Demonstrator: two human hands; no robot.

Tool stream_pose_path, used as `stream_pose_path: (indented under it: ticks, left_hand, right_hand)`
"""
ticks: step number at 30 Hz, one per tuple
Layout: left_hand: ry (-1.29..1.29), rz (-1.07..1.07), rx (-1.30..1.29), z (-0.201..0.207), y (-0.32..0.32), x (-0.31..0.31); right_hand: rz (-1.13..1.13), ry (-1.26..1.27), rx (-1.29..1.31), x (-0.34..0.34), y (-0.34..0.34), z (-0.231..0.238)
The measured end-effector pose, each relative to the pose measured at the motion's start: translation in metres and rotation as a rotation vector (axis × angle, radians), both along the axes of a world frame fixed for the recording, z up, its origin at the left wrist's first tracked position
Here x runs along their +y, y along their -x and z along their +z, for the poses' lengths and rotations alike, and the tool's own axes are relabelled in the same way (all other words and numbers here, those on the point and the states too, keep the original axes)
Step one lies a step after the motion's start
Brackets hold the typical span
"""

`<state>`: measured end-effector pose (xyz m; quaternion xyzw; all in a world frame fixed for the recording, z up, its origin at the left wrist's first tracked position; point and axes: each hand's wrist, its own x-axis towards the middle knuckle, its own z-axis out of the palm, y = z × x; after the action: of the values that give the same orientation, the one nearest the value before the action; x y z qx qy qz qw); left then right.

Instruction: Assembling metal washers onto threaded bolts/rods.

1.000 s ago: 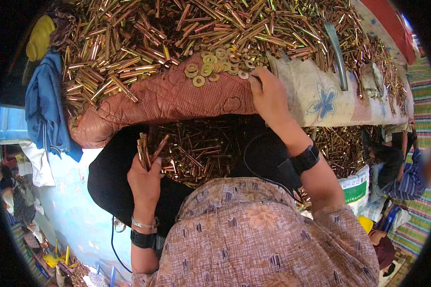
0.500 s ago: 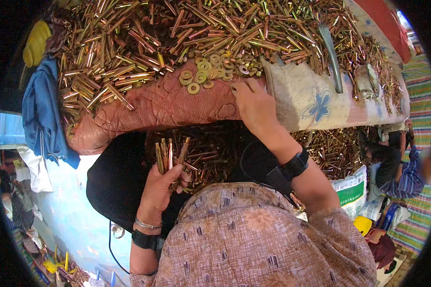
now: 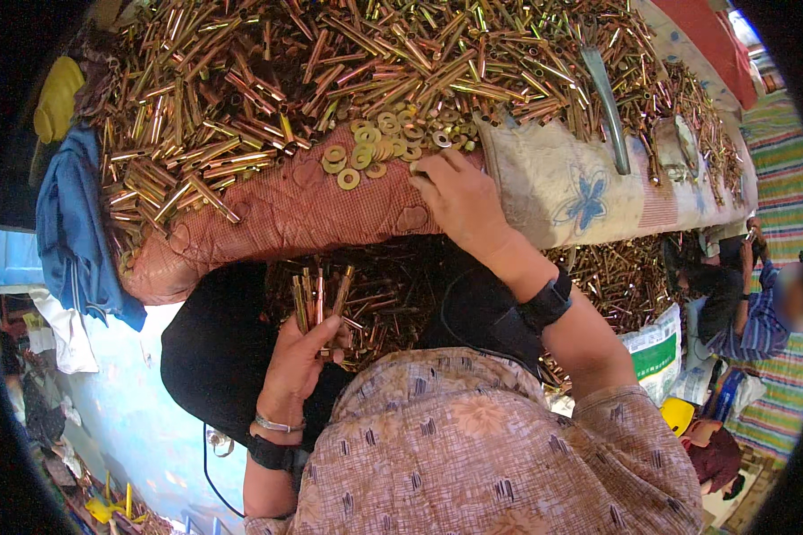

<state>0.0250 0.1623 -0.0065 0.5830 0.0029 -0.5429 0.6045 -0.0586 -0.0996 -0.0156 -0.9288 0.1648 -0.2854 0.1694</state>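
A patterned quilt (image 3: 277, 209) covers a table heaped with brass tubes (image 3: 268, 80) and a cluster of washers (image 3: 375, 147). The left hand (image 3: 299, 366) is closed around a bundle of brass tubes (image 3: 317, 294), long axes upright, over a black sack (image 3: 214, 348) of more tubes. The right hand (image 3: 464, 201) rests palm-down at the washers, fingers curled; whether it holds anything cannot be told.

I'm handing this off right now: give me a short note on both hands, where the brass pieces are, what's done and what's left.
Left hand: closed on a bunch of brass tubes, held upright over the black bag.
Right hand: palm down on the red quilted cloth, fingers at the flat brass washers.
Done: a handful of tubes gathered; loose brass already lies in the bag.
Left: the big brass pile on the table is unsorted.
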Motion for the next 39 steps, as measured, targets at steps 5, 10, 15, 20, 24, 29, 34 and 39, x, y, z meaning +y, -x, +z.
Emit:
stream_pose_path:
  ticks: [5,10,15,20,24,29,34,39]
  left_hand:
    - [0.018,-0.044,0.002,-0.003,0.000,0.000]
    - [0.000,-0.024,-0.010,-0.002,0.002,-0.002]
    - [0.005,-0.069,-0.010,-0.009,0.001,-0.003]
    - [-0.039,-0.077,-0.027,-0.005,0.001,-0.001]
    - [-0.022,-0.073,-0.018,-0.006,0.002,-0.001]
    - [-0.024,-0.077,-0.008,-0.007,0.002,-0.001]
    - [-0.017,-0.094,0.005,-0.008,0.002,-0.001]
    - [-0.006,-0.092,-0.014,-0.009,0.002,0.002]
  right_hand:
    - [-0.187,-0.026,-0.005,-0.019,0.001,0.014]
    - [-0.279,0.077,0.323,-0.018,-0.007,0.027]
    - [-0.117,-0.054,0.073,0.010,-0.028,0.008]
    - [-0.058,0.076,-0.121,-0.009,-0.027,0.005]
    - [-0.211,0.098,0.000,-0.041,-0.007,0.015]
    - [-0.126,-0.182,-0.064,-0.052,0.006,0.003]
    - [-0.162,-0.069,0.088,-0.048,0.004,0.008]
    - [-0.194,-0.013,0.226,-0.041,-0.002,0.012]
